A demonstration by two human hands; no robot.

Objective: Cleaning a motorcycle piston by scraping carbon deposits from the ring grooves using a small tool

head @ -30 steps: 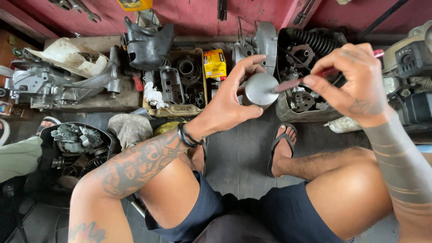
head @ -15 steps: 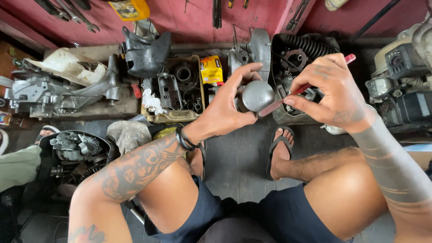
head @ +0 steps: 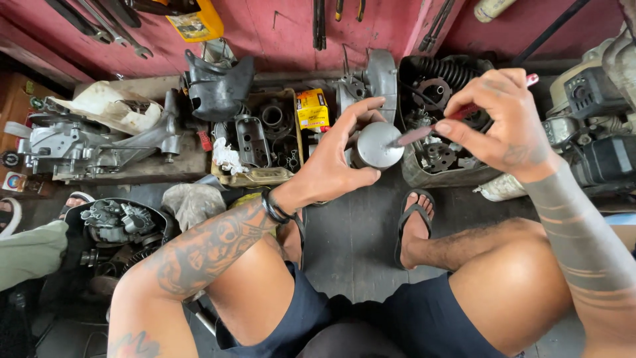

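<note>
My left hand [head: 334, 162] grips a round grey metal piston [head: 379, 145], its flat crown facing me, held in front of my knees. My right hand [head: 493, 122] pinches a thin flat tool with a red handle [head: 424, 132]; the tool's grey tip rests on the right edge of the piston crown. Both forearms are tattooed, and a black band circles my left wrist. I sit with bare knees apart, one foot in a black sandal [head: 414, 225] on the dark floor.
Engine parts crowd the floor ahead: a grey engine casing [head: 73, 149] at left, a tray of small parts with a yellow box [head: 313, 109], a black finned cylinder part [head: 440, 86], a generator [head: 596, 119] at right. Tools hang on the red wall. Another person's foot [head: 10, 212] shows at far left.
Both hands with the piston and tool have shifted slightly left and down in view. The tool tip stays on the piston crown, moving a little across it.
</note>
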